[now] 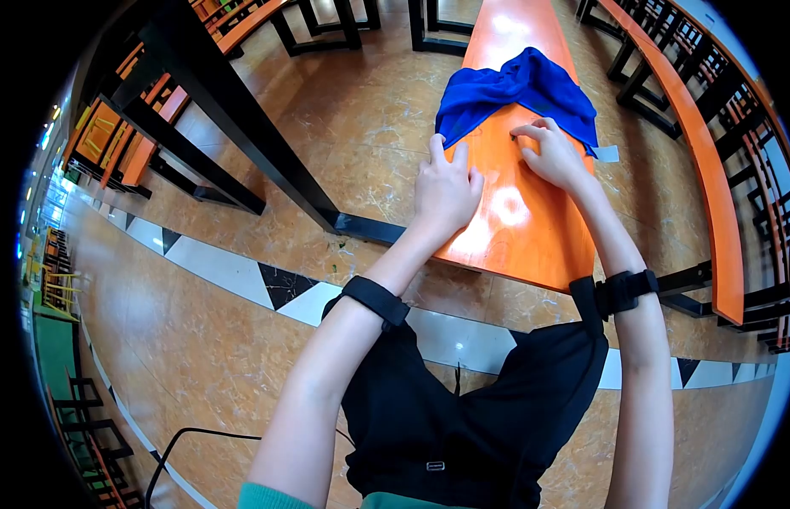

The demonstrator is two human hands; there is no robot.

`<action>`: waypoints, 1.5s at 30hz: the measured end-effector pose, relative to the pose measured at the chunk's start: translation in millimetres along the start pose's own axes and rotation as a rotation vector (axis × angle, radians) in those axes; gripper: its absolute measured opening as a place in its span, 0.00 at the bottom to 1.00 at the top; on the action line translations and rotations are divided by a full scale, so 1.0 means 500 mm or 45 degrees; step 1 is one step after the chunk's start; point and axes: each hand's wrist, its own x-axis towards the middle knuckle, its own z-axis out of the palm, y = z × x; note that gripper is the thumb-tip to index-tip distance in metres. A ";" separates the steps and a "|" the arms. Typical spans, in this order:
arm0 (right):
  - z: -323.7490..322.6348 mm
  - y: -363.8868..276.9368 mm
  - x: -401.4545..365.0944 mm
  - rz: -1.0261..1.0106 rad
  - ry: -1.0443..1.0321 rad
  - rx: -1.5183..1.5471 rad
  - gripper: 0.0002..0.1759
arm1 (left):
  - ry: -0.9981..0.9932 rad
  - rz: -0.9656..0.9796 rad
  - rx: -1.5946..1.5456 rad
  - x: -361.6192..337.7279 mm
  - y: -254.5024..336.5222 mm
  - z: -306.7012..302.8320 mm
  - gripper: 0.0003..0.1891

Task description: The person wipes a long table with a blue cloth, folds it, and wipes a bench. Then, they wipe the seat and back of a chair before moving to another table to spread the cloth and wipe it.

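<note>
A crumpled blue cloth [524,83] is draped across the orange bench [518,222], its two lower ends hanging toward the bench's long sides. A white label [607,153] shows at its right corner. My left hand [446,188] rests along the bench's left edge, fingers apart, with the fingertips right at the cloth's lower left end. Over the bench top, just below the cloth's middle fold, my right hand [549,154] has bent fingers with a gap between thumb and fingertips. A tiny dark spot shows by those fingertips.
A black metal frame [251,127] stands to the left, its foot reaching toward the bench. Another orange bench [709,178] runs along the right. More benches and tables [149,136] stand farther left. A black cable [200,430] hangs near my left arm.
</note>
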 end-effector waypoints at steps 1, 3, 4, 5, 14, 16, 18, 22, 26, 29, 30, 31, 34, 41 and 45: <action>-0.001 0.000 -0.003 -0.024 0.003 -0.003 0.19 | -0.011 -0.005 -0.003 0.000 0.001 -0.002 0.20; -0.006 -0.004 -0.010 -0.024 -0.024 0.023 0.19 | -0.027 -0.014 -0.010 0.000 0.002 -0.003 0.20; -0.010 -0.006 -0.013 -0.024 -0.037 0.034 0.19 | -0.032 -0.018 -0.013 0.001 0.002 -0.003 0.20; -0.011 -0.005 -0.015 -0.032 -0.031 0.055 0.19 | -0.037 -0.021 -0.017 0.001 0.002 -0.004 0.20; 0.011 0.025 -0.013 -0.104 0.075 0.191 0.22 | -0.049 -0.050 -0.033 0.001 0.003 -0.003 0.20; 0.011 0.018 -0.011 -0.093 0.101 0.168 0.21 | -0.038 -0.037 -0.030 0.001 0.002 -0.002 0.20; 0.010 0.010 -0.004 -0.031 0.050 0.112 0.21 | -0.029 -0.025 -0.034 0.002 0.002 -0.001 0.20; 0.006 0.002 0.000 0.000 0.015 0.065 0.20 | -0.046 -0.041 -0.040 0.001 0.004 -0.006 0.20; -0.001 -0.001 -0.005 -0.024 0.000 0.061 0.19 | -0.042 -0.041 -0.017 0.002 0.004 -0.006 0.20; 0.003 0.004 -0.002 -0.052 0.012 0.060 0.19 | -0.030 -0.032 -0.014 0.003 0.002 -0.003 0.20; 0.002 0.004 0.000 -0.052 0.005 0.061 0.19 | -0.034 -0.035 -0.014 0.002 0.003 -0.004 0.20; 0.001 0.003 0.001 -0.053 -0.001 0.062 0.18 | -0.038 -0.039 -0.015 0.002 0.004 -0.005 0.20; -0.003 0.000 0.003 -0.030 -0.042 0.057 0.18 | -0.044 -0.044 -0.017 0.003 0.006 -0.007 0.20; -0.006 -0.006 0.008 0.046 -0.081 0.083 0.19 | -0.032 -0.018 -0.006 0.003 0.003 -0.005 0.20; 0.000 -0.002 0.004 0.051 -0.068 0.074 0.20 | -0.013 -0.009 -0.004 0.001 0.003 -0.001 0.20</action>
